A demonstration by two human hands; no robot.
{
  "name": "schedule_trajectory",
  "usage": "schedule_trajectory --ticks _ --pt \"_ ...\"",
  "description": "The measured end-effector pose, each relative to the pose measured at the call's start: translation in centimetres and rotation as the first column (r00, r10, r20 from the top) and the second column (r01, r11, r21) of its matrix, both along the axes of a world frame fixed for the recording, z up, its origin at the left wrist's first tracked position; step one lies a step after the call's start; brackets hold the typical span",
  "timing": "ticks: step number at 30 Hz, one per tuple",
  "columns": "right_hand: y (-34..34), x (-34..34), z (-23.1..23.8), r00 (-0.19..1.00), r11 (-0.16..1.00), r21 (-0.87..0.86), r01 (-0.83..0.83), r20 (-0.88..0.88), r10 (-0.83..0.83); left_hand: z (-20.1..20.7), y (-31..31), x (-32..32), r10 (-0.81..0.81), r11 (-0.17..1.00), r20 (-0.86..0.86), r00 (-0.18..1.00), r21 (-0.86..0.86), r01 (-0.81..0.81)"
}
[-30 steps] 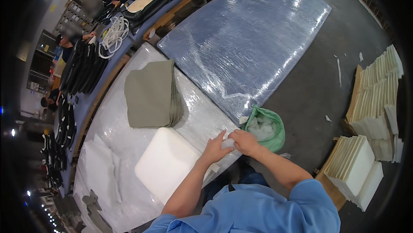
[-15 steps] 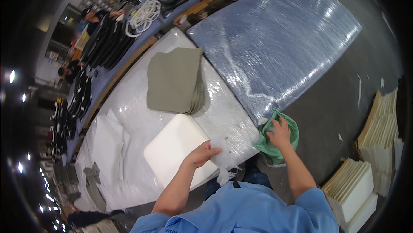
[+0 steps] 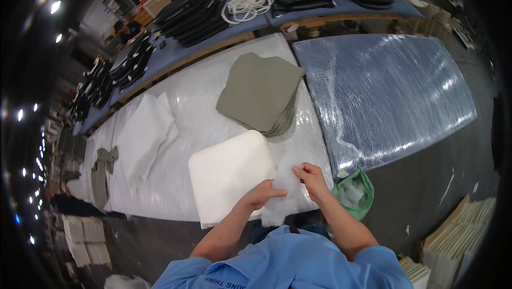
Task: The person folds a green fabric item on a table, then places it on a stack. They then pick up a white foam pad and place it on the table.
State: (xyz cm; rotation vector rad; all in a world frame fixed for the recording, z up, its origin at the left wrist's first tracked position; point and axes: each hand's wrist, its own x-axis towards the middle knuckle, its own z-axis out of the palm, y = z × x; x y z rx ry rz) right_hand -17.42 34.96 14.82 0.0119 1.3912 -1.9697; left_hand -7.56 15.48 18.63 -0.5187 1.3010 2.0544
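From my end of the feed, I read the room first: the pale plastic-wrapped table [image 3: 197, 113] has its near edge right in front of the wearer's waist, and its right side meets the blue plastic-wrapped surface [image 3: 394, 102] along a dark seam. A strip of pale top runs between the white cushion pad [image 3: 229, 177] and the folded white sheets [image 3: 146, 134] off to the left, while the stack of grey-green pieces [image 3: 261, 91] stands just beyond the pad and bounds the far side. The pad itself reaches the near edge. On the right, the open green bag [image 3: 360, 195], with white filling inside, sits at the table's corner, just past my right forearm, and grey floor [image 3: 426, 198] shows beyond it. The tuft of white wadding [image 3: 288, 182] is between my two hands, thin and see-through, beside the pad's right edge, its lower end hanging toward the blue shirt [image 3: 256, 265]. My left hand [image 3: 260, 194] has its thumb laid over the wadding's left side, pinching it; my right hand [image 3: 313, 179] nips the opposite side between thumb and fingers. Both grips are closed, with the wadding spread between them.
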Motion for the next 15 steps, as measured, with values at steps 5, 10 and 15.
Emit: schedule_trajectory --ticks 5,10,15 --pt "-1.2 1.0 -0.1 0.992 0.994 0.045 -0.099 0.079 0.095 -0.8 -1.9 2.3 0.099 0.994 -0.044 0.994 0.049 -0.097" --pt "-4.2 3.4 0.4 0.990 0.997 0.041 -0.070 0.126 0.065 -0.2 -2.5 3.3 0.064 0.974 0.008 0.998 -0.216 -0.060" --pt "-5.1 2.7 0.5 0.992 0.989 0.093 -0.118 -0.020 0.121 -1.1 -4.6 5.0 0.249 0.948 0.006 0.968 -0.204 -0.243"
